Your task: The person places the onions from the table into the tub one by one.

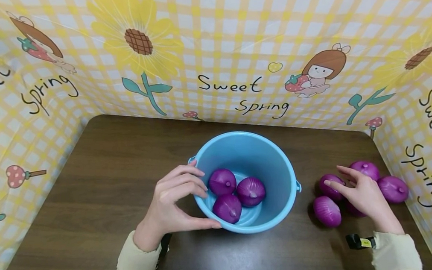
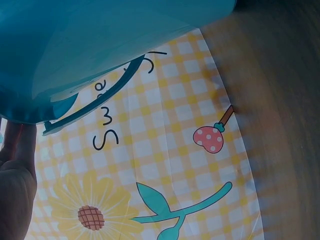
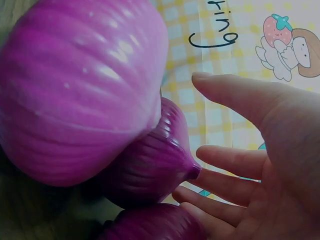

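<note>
A light blue bucket [image 1: 264, 156] stands on the table, with three purple onions inside, one of them at the right [image 1: 251, 191]. My left hand [image 1: 175, 198] holds the bucket's left side at the rim, fingers on the far part and thumb on the near edge. In the left wrist view, part of that hand [image 2: 17, 190] shows below the bucket's rim. My right hand [image 1: 361, 188] hovers over several more onions, fingers spread and apart from the thumb. Its thumb and fingers are around an onion [image 1: 331, 186] without a visible grip. Another onion [image 1: 355, 209] is partly hidden under this hand.
At the right end of the brown table [image 1: 72, 207], onions lie close together, including a near one [image 1: 327, 211] and a far right one [image 1: 393, 189]. A yellow checked cloth [image 1: 222, 31] walls the table's back and both sides. The bucket's handle [image 2: 100, 102] hangs down.
</note>
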`<state>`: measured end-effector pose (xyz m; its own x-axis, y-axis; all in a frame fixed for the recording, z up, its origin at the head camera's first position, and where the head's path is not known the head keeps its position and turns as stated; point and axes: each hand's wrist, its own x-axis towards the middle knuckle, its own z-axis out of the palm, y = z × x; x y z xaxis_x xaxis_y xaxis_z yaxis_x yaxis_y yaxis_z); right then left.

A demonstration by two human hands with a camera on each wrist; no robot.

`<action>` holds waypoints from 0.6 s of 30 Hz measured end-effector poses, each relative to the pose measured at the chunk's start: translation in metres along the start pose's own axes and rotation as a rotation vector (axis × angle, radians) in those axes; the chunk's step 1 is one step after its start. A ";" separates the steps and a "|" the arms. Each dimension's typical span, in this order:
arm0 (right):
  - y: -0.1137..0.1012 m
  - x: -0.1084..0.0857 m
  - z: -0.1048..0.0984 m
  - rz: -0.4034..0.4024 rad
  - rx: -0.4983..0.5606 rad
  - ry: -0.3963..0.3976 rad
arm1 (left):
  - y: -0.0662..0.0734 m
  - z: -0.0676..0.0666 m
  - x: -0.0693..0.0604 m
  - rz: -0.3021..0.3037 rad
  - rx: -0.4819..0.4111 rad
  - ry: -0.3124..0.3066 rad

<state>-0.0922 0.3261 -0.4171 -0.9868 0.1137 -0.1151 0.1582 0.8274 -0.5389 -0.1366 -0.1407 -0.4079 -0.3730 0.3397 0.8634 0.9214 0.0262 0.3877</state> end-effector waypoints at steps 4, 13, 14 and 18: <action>0.000 0.002 -0.001 -0.021 -0.018 -0.028 | 0.000 0.000 0.000 -0.003 -0.002 -0.001; 0.003 0.008 -0.003 -0.047 -0.093 -0.087 | 0.000 0.001 0.000 -0.014 -0.008 -0.003; 0.003 0.008 -0.003 -0.050 -0.097 -0.092 | 0.000 0.001 0.000 -0.014 -0.008 -0.003; 0.003 0.009 -0.004 -0.064 -0.131 -0.108 | 0.000 0.001 0.000 -0.017 -0.008 -0.003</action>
<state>-0.1010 0.3318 -0.4169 -0.9842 0.0045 -0.1769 0.0823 0.8965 -0.4353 -0.1369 -0.1400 -0.4084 -0.3879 0.3421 0.8559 0.9141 0.0240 0.4047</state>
